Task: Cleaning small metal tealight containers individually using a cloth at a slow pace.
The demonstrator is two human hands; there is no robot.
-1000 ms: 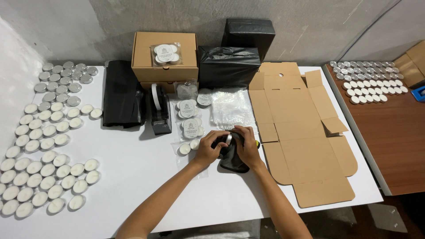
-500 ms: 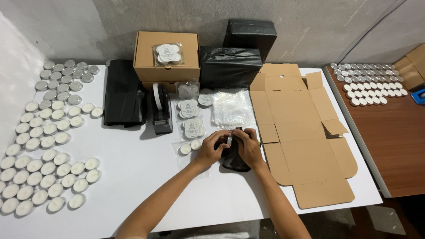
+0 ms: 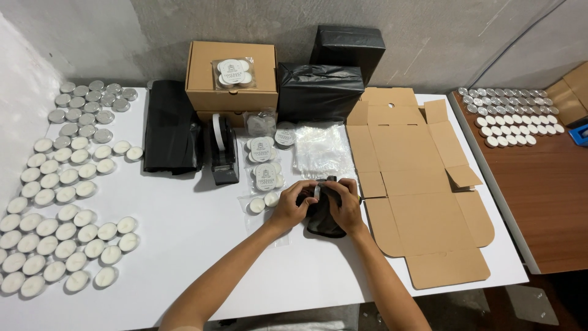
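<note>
1. The left hand point(image 3: 293, 207) and the right hand point(image 3: 346, 202) meet over a small black pouch point(image 3: 323, 217) that lies on the white desk point(image 3: 184, 245), just left of the flat unfolded cardboard box point(image 3: 422, 184).
2. Both hands are curled closed on the upper end of the pouch, fingers bent round it, thumbs near each other; a small pale piece shows between the fingertips, too small to tell what it is.
3. The lower part of the pouch rests on the desk, sticking out below the two hands towards the person.
4. Just left of the left hand, a clear packet of white tealight candles point(image 3: 260, 203) lies on the desk; it sits well left of the flat cardboard box.
5. Farther back from the hands, more small clear packets with round labels point(image 3: 264, 164) lie in a column, and beside them, next to the flat cardboard box's left edge, a stack of clear plastic bags point(image 3: 321, 148).
6. A black tape dispenser point(image 3: 222, 150) stands left of those packets, and a folded black plastic sheet point(image 3: 171, 135) lies left of it.
7. Behind, against the wall, a closed brown carton point(image 3: 231, 76) carries one packet on its lid; two black-wrapped parcels point(image 3: 321, 89) stand between it and the flat cardboard box.
8. Loose white tealights point(image 3: 55, 208) cover the far left of the desk.
9. Right of the flat cardboard box, a brown wooden table point(image 3: 545, 190) holds rows of more tealights point(image 3: 511, 116).
</note>
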